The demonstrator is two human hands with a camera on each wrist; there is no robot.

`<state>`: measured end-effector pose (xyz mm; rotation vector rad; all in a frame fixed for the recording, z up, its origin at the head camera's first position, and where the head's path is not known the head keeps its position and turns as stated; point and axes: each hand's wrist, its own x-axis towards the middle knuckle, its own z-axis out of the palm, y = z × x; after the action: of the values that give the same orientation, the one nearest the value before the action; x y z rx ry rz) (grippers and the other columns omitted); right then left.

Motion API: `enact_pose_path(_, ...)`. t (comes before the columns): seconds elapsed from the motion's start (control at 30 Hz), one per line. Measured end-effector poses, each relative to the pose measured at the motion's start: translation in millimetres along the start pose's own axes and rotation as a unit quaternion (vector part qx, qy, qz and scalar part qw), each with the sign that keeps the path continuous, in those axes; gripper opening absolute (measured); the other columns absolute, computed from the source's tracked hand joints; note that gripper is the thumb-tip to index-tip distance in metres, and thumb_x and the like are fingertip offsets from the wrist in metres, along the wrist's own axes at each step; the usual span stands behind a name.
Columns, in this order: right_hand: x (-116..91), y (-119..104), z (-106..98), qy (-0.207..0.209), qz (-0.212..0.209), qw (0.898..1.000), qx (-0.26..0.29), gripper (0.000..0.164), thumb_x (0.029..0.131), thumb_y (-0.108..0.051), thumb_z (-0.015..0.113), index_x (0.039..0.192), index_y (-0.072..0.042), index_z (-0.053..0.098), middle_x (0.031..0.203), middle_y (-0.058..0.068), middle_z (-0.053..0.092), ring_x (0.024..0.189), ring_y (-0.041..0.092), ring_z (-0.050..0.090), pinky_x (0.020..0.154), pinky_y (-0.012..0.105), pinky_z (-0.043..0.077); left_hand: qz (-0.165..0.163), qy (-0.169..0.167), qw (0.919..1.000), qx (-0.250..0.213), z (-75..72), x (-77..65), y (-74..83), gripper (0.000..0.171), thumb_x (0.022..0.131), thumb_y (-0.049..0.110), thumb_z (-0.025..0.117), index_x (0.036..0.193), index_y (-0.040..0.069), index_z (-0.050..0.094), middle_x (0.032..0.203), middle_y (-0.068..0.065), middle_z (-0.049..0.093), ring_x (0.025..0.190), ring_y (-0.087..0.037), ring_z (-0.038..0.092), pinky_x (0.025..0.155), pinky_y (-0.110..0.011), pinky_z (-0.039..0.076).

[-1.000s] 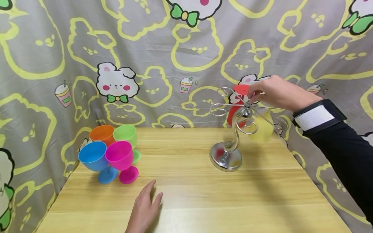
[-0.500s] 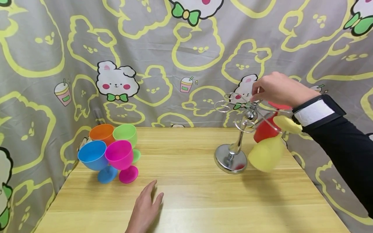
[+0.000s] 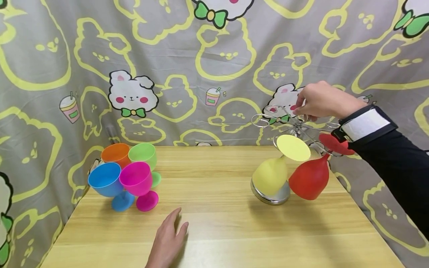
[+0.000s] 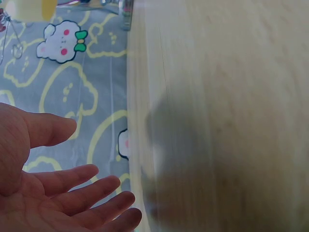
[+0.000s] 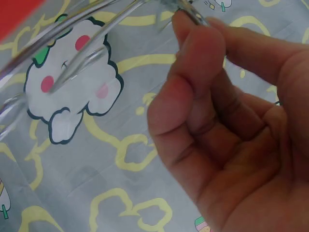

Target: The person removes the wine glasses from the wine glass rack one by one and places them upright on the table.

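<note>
In the head view, my right hand [image 3: 326, 99] pinches the top of a chrome goblet rack [image 3: 275, 201] with curled wire arms. In the right wrist view, the thumb and fingers [image 5: 198, 58] close on a thin metal piece at the rack's top. Two plastic goblets hang upside down from the wire loops: a yellow goblet [image 3: 269, 176] in front of the rack's stem, hiding most of it, and a red goblet [image 3: 310, 178] to its right. Over the table's front part, my left hand [image 3: 167, 237] holds nothing; its fingers are spread and relaxed in the left wrist view.
Standing together at the table's left are several upright goblets: blue [image 3: 105, 180], pink [image 3: 136, 178], orange [image 3: 115, 154] and green [image 3: 143, 153]. A grey patterned curtain [image 3: 184, 56] encloses the wooden table [image 3: 207, 186] behind and at both sides.
The rack has turned, bringing the yellow goblet round from the back right to the front and the red one to the right. Its base has shifted slightly right and nearer. My left hand stays put.
</note>
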<state>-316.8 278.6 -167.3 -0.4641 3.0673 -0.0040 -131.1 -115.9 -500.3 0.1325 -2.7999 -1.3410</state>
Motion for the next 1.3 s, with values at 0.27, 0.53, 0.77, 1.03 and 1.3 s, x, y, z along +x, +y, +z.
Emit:
enact_pose_path(0.27,1,0,0,-0.005,0.034,0.999,0.013,0.025,0.100,-0.013,0.075,0.107,0.011,0.077,0.067,0.004,0.073,0.059,0.016,0.071,0.055,0.031,0.057,0.003,0.003,1.0000,-0.003,0.2,-0.7,0.7,0.057,0.105,0.020,0.070,0.156,0.003,0.053,0.158,-0.023,0.056,0.148,-0.048,0.051,0.122,-0.067,0.042)
enact_pose_path(0.53,3,1,5,-0.007,0.065,0.996,0.060,0.025,0.098,-0.004,0.067,0.113,0.015,0.075,0.072,0.009,0.075,0.061,0.019,0.070,0.057,0.034,0.062,0.006,-0.001,0.9999,-0.012,1.4,-0.7,2.0,0.060,0.104,0.025,0.072,0.157,0.004,0.052,0.161,-0.021,0.054,0.150,-0.047,0.049,0.123,-0.067,0.041)
enact_pose_path(0.77,-2,1,12,0.017,0.068,0.997,0.041,0.031,0.102,-0.014,0.069,0.118,0.012,0.072,0.076,0.011,0.075,0.065,0.022,0.069,0.058,0.036,0.057,0.016,-0.006,0.9998,-0.011,1.5,-1.9,2.5,0.061,0.105,0.030,0.072,0.157,0.005,0.052,0.162,-0.019,0.054,0.151,-0.045,0.049,0.123,-0.066,0.041)
enact_pose_path(1.03,-46,-15,20,0.157,0.048,0.986,-0.010,0.045,0.106,-0.032,0.066,0.134,0.002,0.066,0.106,0.026,0.078,0.087,0.043,0.072,0.061,0.051,0.054,0.015,-0.003,0.9999,-0.004,2.3,-3.4,1.6,0.063,0.106,0.034,0.070,0.159,0.006,0.050,0.165,-0.018,0.050,0.153,-0.045,0.045,0.124,-0.068,0.039)
enact_pose_path(1.3,-114,-34,52,0.277,-0.021,0.961,0.000,0.047,0.097,-0.008,0.076,0.142,-0.001,0.063,0.133,0.028,0.069,0.102,0.045,0.068,0.076,0.065,0.058,0.023,-0.007,0.9997,0.000,0.5,-0.1,0.5,0.069,0.105,0.041,0.069,0.161,0.006,0.048,0.167,-0.019,0.048,0.155,-0.046,0.042,0.125,-0.069,0.036)
